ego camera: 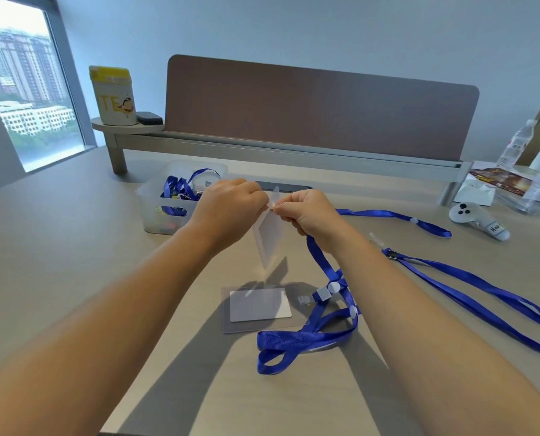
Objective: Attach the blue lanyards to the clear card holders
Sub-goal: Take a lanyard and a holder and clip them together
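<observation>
My left hand (227, 206) pinches the top of a clear card holder (270, 229) that hangs upright above the table. My right hand (309, 214) grips the clip end of a blue lanyard (312, 336) right at the holder's top edge; the strap drops past my right wrist and loops on the table. The clip itself is hidden between my fingers. A second clear card holder (259, 306) with a white card lies flat on the table below my hands.
A translucent bin (155, 212) with more blue lanyards stands at the left. Two other lanyards (470, 278) stretch across the table on the right. A grey controller (479, 220), water bottle (517, 144) and plastic packets sit at far right. A desk divider (319, 108) runs behind.
</observation>
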Demonstrator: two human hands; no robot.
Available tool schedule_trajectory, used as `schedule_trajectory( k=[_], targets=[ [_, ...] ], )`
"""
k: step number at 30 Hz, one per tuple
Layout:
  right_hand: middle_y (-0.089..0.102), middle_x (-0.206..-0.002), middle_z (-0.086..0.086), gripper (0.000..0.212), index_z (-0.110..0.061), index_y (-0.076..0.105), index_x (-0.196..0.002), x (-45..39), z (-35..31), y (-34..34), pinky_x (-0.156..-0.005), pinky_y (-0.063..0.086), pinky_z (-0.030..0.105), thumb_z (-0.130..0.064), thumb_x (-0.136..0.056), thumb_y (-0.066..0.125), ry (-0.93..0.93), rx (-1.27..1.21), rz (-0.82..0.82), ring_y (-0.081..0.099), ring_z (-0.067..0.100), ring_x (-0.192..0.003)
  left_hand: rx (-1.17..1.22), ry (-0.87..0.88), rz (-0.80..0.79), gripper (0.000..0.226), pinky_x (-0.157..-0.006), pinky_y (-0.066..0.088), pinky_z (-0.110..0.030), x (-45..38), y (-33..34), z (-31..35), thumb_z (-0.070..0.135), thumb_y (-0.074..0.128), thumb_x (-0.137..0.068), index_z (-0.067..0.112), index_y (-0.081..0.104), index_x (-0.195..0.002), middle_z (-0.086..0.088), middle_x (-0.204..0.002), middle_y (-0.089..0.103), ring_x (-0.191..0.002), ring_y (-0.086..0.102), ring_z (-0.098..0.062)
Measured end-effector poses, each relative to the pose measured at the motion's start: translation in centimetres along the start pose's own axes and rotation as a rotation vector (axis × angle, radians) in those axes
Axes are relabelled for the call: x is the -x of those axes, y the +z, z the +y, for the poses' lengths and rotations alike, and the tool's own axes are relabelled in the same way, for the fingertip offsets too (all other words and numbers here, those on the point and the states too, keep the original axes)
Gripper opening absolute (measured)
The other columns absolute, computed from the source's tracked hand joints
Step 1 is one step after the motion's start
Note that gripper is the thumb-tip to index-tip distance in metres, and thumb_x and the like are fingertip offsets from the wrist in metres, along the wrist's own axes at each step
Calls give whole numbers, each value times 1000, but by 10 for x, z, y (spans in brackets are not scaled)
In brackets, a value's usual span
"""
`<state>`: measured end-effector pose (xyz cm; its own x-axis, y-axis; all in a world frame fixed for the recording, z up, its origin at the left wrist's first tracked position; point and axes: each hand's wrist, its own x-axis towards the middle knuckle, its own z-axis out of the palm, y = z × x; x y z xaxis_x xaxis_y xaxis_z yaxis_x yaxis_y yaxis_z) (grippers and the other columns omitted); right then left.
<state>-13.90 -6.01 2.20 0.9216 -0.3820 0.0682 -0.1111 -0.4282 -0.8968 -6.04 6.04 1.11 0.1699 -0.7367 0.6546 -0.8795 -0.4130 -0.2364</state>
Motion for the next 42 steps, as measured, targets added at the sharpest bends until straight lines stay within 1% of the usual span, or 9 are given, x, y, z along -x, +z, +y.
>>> schedule_trajectory(
  k=[9,13,15,21,24,26,30,37,42],
  targets=[
    [50,-65,-2,28,-20,54,-63,2,-8,2,-52,34,14,-13,-90,53,-25,30,11,41,7,-58,-12,80,-33,22,-39,53,-33,1,-4,-5,9,86,-52,2,69,-66,-14,-56,71,-42,64,-26],
    [50,-64,-3,16,-3,64,-86,3,-10,6,-52,34,13,-12,-91,51,-70,45,35,41,7,-58,-27,85,-24,23,-37,53,-31,2,-4,-9,8,86,-52,2,68,-64,-13,-53,70,-40,63,-24],
    [50,-65,-3,22,5,64,-98,2,-10,6,-53,34,13,-11,-91,51,-90,68,44,42,7,-58,-35,76,-20,22,-37,53,-33,3,-3,-10,7,86,-52,1,67,-63,-14,-54,70,-40,63,-25],
    [50,-66,3,25,9,62,-100,1,-9,8,-54,34,15,-10,-92,49,-137,124,56,41,8,-58,24,19,9,13,-38,53,-30,1,1,-10,0,78,-62,0,66,-60,-14,-50,67,-39,60,-24],
    [51,-73,11,22,8,63,-96,0,-7,9,-56,35,20,-9,-91,50,-159,111,81,40,10,-58,130,-90,39,15,-42,44,-27,-2,1,-6,4,60,-78,-2,65,-64,-18,-55,67,-42,53,-24],
    [49,-66,5,15,-1,62,-85,-1,-7,9,-55,34,20,-9,-90,50,-170,106,91,39,10,-57,195,-210,21,21,-54,36,-27,-6,0,-2,9,51,-87,-3,67,-80,-21,-73,70,-57,49,-23],
    [46,-63,-1,11,-6,54,-81,-3,-6,8,-57,36,21,-9,-91,49,-201,101,99,40,9,-58,433,-438,-17,27,-66,38,-25,-12,1,3,16,44,-92,0,65,-100,-16,-98,69,-78,50,-16],
    [50,-63,-3,23,-16,51,-71,-7,-4,9,-58,40,17,-6,-91,46,-241,76,99,47,6,-58,904,-677,-24,20,-62,43,-15,-13,0,0,8,50,-89,-4,66,-93,-2,-72,58,-68,52,-12],
    [51,-64,-1,31,-23,46,-65,-8,-6,11,-58,44,19,-6,-91,45,-273,66,86,48,9,-59,1140,-809,-13,13,-54,49,-6,-13,-5,1,7,49,-89,4,62,-86,0,-69,57,-65,55,-9]
  ],
)
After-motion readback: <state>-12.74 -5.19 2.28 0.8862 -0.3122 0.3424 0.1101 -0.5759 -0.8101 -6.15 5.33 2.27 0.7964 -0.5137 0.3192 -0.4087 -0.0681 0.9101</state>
